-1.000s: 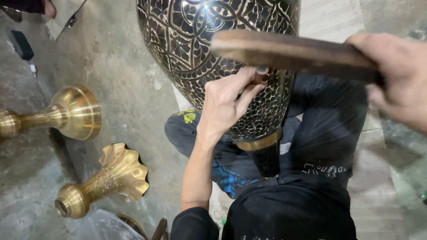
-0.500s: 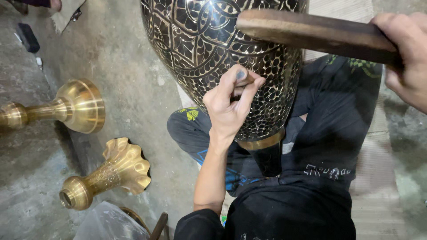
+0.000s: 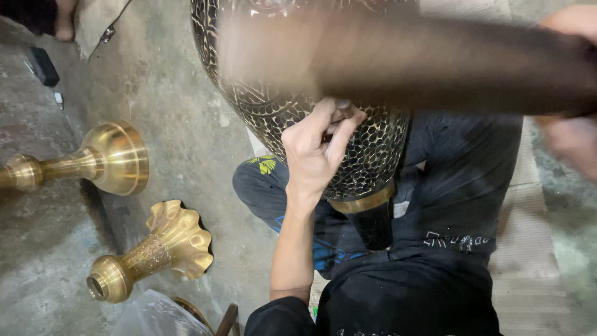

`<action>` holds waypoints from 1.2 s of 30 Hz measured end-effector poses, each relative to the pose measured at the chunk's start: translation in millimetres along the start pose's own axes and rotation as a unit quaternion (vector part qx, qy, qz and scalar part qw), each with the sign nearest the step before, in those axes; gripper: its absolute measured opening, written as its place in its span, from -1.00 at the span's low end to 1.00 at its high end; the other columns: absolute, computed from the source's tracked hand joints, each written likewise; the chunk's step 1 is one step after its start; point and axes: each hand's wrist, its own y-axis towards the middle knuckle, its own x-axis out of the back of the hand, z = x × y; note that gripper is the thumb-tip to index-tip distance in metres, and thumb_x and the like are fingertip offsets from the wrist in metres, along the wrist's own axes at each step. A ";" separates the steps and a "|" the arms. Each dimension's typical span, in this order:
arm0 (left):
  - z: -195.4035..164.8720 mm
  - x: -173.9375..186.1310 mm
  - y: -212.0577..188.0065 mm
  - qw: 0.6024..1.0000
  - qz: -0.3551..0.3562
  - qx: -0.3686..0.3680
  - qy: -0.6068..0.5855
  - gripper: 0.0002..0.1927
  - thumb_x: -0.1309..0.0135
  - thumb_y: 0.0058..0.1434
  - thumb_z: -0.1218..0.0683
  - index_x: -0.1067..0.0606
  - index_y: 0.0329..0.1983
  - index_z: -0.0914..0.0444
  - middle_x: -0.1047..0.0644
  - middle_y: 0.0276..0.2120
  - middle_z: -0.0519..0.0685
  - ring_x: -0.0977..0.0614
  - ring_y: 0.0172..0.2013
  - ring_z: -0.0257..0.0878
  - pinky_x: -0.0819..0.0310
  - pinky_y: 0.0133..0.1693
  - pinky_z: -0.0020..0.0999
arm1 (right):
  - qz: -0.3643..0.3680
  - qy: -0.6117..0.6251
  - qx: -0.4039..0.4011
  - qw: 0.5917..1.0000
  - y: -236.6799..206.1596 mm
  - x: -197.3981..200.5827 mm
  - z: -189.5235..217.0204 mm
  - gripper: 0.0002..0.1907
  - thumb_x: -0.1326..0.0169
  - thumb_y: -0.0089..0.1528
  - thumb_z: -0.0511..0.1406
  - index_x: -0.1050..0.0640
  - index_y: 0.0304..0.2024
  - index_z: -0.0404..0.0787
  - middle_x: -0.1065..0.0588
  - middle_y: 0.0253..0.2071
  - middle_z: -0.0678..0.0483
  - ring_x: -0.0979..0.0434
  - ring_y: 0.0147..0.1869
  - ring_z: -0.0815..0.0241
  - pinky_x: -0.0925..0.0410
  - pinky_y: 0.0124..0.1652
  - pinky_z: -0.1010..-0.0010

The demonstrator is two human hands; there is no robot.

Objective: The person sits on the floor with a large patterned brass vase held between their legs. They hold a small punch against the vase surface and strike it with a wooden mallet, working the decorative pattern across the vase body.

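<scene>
A large black vase (image 3: 261, 81) with fine gold engraved patterns rests against my lap, its narrow brass-ringed neck pointing down toward me. My left hand (image 3: 317, 149) is pressed on the vase's side, pinching a small metal chisel whose tip is mostly hidden by my fingers. My right hand (image 3: 572, 124), blurred at the right edge, grips a dark wooden mallet (image 3: 410, 62) that stretches across the vase just above the left hand.
Two brass pieces lie on the concrete floor at left: a round-based stand (image 3: 106, 158) and a fluted trumpet-shaped piece (image 3: 158, 249). A clear plastic sheet (image 3: 155, 317) sits near the bottom edge. A small dark object (image 3: 43, 65) lies at upper left.
The wooden mallet has swung down and closer, now blurred and just above my left hand. My left hand has stayed on the same spot of the vase with the chisel.
</scene>
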 end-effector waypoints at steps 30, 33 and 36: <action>7.6 -5.7 -3.3 0.997 -0.065 -0.021 0.045 -0.83 -0.37 0.23 0.22 -0.56 -0.22 0.28 -0.55 -0.52 -0.08 -0.54 -0.55 -0.43 -0.39 -0.44 -0.52 | 0.006 0.064 -0.007 0.998 18.5 4.1 2.8 -0.26 0.05 -0.06 -0.69 -0.38 0.23 -0.37 -0.51 -0.10 -0.18 -0.59 -0.07 -0.02 -0.43 -0.07 0.24; 7.0 -5.9 -2.5 0.998 -0.060 0.000 0.031 -0.79 -0.38 0.25 0.22 -0.52 -0.24 0.28 -0.55 -0.51 -0.08 -0.50 -0.60 -0.44 -0.37 -0.49 -0.57 | 0.010 0.095 -0.017 0.995 19.5 3.2 0.0 -0.26 0.05 0.00 -0.70 -0.36 0.27 -0.37 -0.51 -0.08 -0.18 -0.60 -0.10 0.00 -0.44 -0.08 0.27; 4.6 -5.3 -0.9 0.999 -0.046 -0.010 -0.023 -0.78 -0.30 0.28 0.25 -0.53 -0.07 0.34 -0.64 -0.38 -0.06 -0.57 -0.50 -0.45 -0.44 -0.40 -0.55 | 0.007 0.091 -0.009 0.996 21.7 0.1 -5.3 -0.27 0.07 0.02 -0.71 -0.36 0.29 -0.37 -0.51 -0.07 -0.21 -0.60 -0.10 -0.03 -0.45 -0.08 0.28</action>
